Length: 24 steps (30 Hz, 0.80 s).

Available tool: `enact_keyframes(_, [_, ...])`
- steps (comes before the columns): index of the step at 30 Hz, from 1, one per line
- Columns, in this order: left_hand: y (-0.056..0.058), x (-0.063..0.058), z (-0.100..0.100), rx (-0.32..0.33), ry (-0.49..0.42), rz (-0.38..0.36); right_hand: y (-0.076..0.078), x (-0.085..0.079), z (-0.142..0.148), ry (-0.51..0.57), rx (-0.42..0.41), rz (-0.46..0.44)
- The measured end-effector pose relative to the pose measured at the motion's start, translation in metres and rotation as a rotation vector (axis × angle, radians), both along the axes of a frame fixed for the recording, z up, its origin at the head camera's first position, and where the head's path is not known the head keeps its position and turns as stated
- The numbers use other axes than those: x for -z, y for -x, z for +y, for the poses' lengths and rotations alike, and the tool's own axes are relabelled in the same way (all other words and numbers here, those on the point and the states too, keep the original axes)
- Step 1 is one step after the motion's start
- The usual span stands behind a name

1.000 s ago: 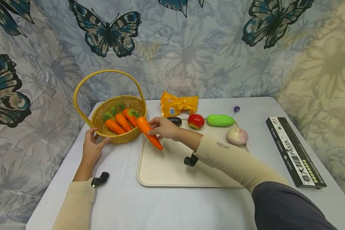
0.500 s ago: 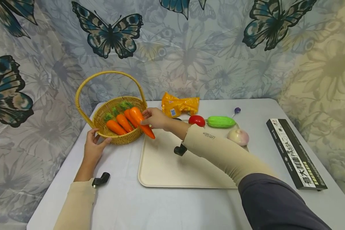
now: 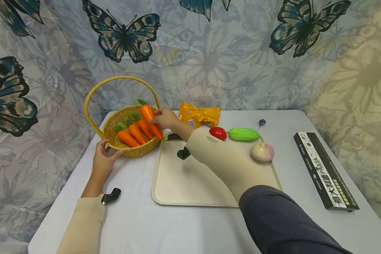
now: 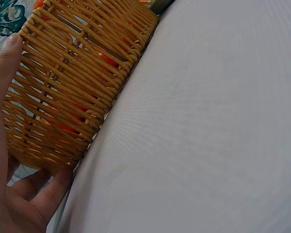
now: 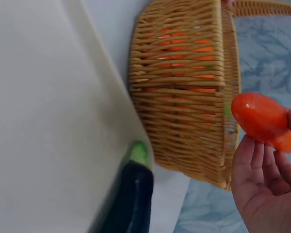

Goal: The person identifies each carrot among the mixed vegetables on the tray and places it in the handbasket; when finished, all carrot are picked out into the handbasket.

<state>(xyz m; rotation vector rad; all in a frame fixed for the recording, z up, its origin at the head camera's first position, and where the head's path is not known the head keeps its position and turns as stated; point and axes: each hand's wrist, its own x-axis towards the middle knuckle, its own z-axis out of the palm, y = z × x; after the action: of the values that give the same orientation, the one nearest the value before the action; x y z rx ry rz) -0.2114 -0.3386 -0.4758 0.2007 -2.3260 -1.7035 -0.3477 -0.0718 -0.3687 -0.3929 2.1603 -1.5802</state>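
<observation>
At the left of the head view stands a yellow wicker basket (image 3: 140, 152) with a tall handle. Several carrots (image 3: 128, 138) with green tops lie inside it. My left hand (image 3: 103, 160) holds the basket's near left side, the thumb and fingers spread around its wall in the left wrist view. Above the basket's right rim, my right hand (image 3: 166, 119) pinches another carrot (image 3: 147, 113), its leafy end up and its tip slanting down to the right. From the right wrist, the carrot (image 5: 260, 116) shows its rounded orange end between thumb and fingers.
A beige tray (image 3: 193, 187) beside the basket bears an eggplant (image 5: 133, 194), a red tomato-like fruit (image 3: 218, 133), a green cucumber-like vegetable (image 3: 243, 134) and an onion (image 3: 262, 151). Behind are an orange packet (image 3: 198, 114) and a purple lollipop (image 3: 261, 122). A pasta box (image 3: 326, 171) lies right.
My right hand has carried the carrot left and away from me, from over the tray's edge to above the basket's right rim. The left hand stays on the basket.
</observation>
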Motion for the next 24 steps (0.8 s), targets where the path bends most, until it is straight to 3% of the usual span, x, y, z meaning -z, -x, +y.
enact_keyframes(8, [0.002,0.005,0.000,-0.007,-0.015,0.010,0.015,0.001,-0.011,0.050,0.046,-0.033])
enact_keyframes(15, [0.001,0.005,-0.003,-0.002,-0.025,-0.002,0.018,0.009,-0.017,0.066,0.066,-0.041])
enact_keyframes(20, [0.002,0.004,-0.003,-0.009,-0.011,-0.013,0.016,0.011,-0.021,0.060,0.106,0.018])
enact_keyframes(24, [0.003,0.003,-0.001,-0.021,-0.006,-0.005,0.016,0.012,-0.026,-0.010,0.147,0.084])
